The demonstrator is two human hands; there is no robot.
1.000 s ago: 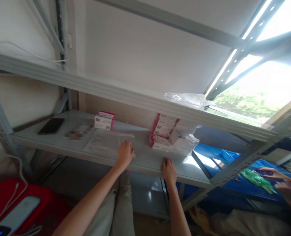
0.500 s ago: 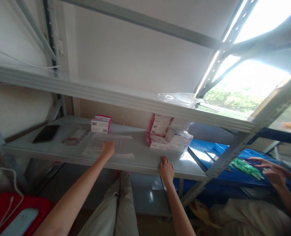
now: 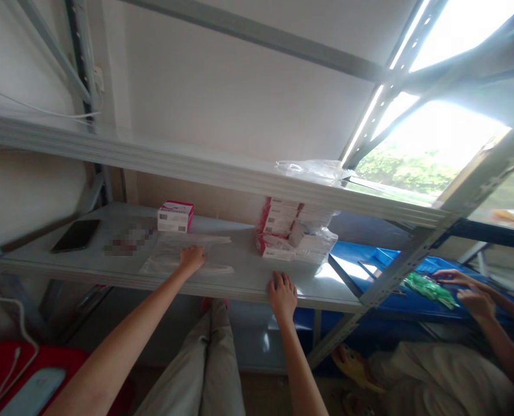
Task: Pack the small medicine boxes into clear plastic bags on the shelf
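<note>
A clear plastic bag [image 3: 215, 253] lies flat on the grey shelf [image 3: 239, 286], its two handle strips stretching rightward. My left hand [image 3: 192, 258] is over the bag with fingers curled down on it; the fingertips are partly hidden. Farther right, my right hand [image 3: 283, 293] rests palm down at the shelf's front edge, fingers slightly apart and holding nothing. Behind the bag stands a small white and pink box [image 3: 175, 217]. Past my right hand, several similar boxes [image 3: 278, 247] sit stacked, some wrapped in clear plastic.
A dark phone [image 3: 76, 236] and a blurred-out item [image 3: 129, 237] lie at the left. An upper shelf beam [image 3: 222, 173] crosses above, bearing crumpled clear plastic [image 3: 311, 170]. At right, another person's hands [image 3: 469, 292] handle a green packet [image 3: 430, 290] over a blue surface, beyond a metal post [image 3: 395, 268].
My right hand has slid a little left along the shelf edge. My left hand stays on the bag, its fingers shifting slightly. The view has turned a little.
</note>
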